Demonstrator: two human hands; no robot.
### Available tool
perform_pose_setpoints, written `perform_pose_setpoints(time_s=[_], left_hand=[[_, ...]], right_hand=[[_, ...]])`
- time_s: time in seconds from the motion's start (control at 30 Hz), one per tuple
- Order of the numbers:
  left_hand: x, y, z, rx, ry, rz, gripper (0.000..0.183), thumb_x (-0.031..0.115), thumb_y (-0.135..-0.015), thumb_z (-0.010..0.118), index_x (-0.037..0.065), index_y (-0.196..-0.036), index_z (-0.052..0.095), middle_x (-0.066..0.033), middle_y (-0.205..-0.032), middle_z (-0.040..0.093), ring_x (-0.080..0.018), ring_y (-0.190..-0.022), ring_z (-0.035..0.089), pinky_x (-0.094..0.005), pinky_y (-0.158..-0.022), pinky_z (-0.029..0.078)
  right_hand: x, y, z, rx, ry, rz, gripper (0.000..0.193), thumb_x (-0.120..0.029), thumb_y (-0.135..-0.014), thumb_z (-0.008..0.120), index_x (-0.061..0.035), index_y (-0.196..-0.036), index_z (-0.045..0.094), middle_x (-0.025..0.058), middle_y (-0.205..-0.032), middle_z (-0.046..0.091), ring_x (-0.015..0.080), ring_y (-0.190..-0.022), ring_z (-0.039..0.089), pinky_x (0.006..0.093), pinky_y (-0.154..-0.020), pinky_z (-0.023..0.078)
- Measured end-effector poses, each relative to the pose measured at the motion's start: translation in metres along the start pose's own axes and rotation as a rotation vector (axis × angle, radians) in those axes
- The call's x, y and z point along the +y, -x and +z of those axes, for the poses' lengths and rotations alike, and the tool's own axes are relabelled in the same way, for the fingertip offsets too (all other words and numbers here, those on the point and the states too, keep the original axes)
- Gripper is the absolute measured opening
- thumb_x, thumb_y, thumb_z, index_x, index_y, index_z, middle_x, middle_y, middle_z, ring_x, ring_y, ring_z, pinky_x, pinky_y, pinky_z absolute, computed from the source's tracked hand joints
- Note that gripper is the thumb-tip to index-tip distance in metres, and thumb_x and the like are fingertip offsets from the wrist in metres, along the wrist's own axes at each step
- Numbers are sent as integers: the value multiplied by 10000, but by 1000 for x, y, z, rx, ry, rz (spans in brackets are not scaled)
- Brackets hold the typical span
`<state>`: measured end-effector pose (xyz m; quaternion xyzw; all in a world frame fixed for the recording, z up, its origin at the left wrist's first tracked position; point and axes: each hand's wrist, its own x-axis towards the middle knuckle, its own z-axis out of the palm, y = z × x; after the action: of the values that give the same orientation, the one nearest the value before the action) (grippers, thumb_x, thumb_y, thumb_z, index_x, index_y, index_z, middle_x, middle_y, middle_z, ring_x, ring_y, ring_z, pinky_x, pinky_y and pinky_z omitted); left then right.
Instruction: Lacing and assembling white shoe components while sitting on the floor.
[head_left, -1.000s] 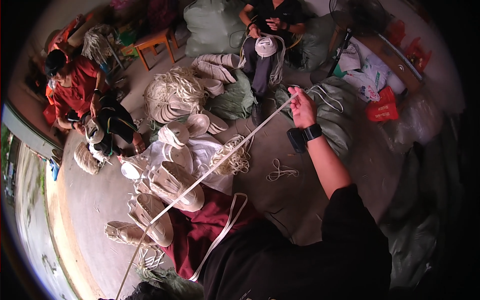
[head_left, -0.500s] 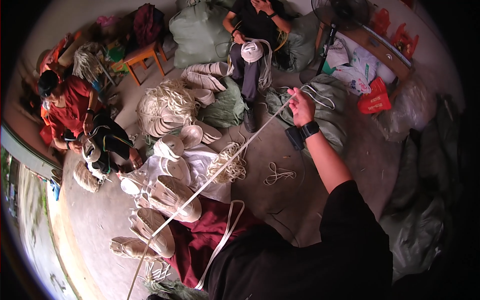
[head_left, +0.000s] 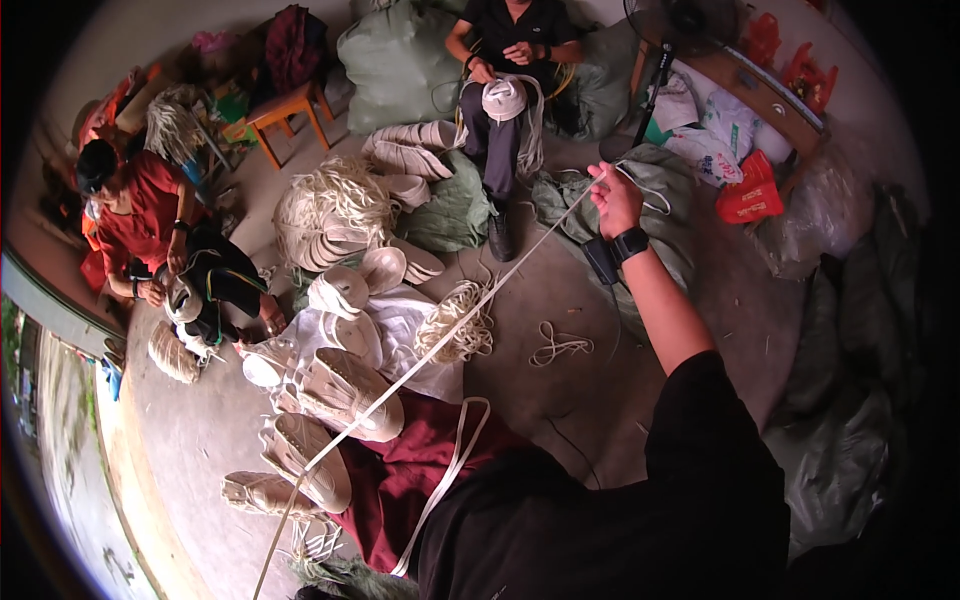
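My right hand (head_left: pixel 617 203), raised with its arm stretched forward, is closed on a long white shoelace (head_left: pixel 432 350). The lace runs taut from my fingers down to the lower left edge. It passes over pale lace-up shoes: one shoe (head_left: pixel 352 392) and a second shoe (head_left: pixel 308 462) rest by my dark red trousers (head_left: pixel 400 485), with a third shoe (head_left: pixel 262 493) beside them. A slack lace loop (head_left: pixel 452 470) lies over my lap. My left hand is out of the picture. A black wristband (head_left: pixel 630 243) with a small box sits on my right wrist.
A lace bundle (head_left: pixel 455 322) and shoe uppers (head_left: pixel 340 292) lie ahead on white cloth. Beyond is a larger pile of pale laces (head_left: pixel 330 205). Two people, one in red (head_left: pixel 150 225) and one in black (head_left: pixel 515 50), sit holding shoes. Green sacks (head_left: pixel 400 70) stand behind.
My right hand has shifted slightly right, drawing the lace with it. The person in black has lowered a hand from the chest toward the lap.
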<state>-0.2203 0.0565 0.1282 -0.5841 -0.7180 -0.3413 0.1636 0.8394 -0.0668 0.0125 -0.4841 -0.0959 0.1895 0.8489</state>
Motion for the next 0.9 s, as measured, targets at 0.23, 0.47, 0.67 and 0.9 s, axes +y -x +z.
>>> perform_pose_setpoints(time_s=[0.23,0.47,0.67,0.9], left_hand=[[-30,23,-27,-2,-138,-15,732,206,-835,657,8,-1458,328,-49,-942,520,-153,-799,514,-263,-698,464],[-131,108,-173,5,-435,-141,737,215,-833,667,10,-1456,333,-46,-937,518,-150,-790,507,-258,-687,457],[-216,196,-325,36,-689,-271,741,223,-830,675,12,-1455,337,-44,-933,516,-147,-783,500,-254,-678,451],[-313,219,-403,222,-114,-581,611,125,-886,591,65,-1456,381,17,-856,467,-90,-695,436,-197,-611,407]], right_hand=[[-3,7,18,-7,69,-16,262,-214,-939,584,-10,-1099,627,131,-998,702,110,-617,570,236,-575,474],[-6,33,43,-155,159,-160,272,-230,-941,607,-26,-1118,641,117,-989,712,80,-619,583,215,-563,475],[-11,54,70,-276,183,-176,340,-252,-949,604,-28,-1205,596,124,-1086,688,67,-719,584,205,-667,474],[-17,58,83,-280,203,-115,389,-289,-999,517,-43,-1300,514,95,-1228,636,106,-930,583,259,-872,467]])
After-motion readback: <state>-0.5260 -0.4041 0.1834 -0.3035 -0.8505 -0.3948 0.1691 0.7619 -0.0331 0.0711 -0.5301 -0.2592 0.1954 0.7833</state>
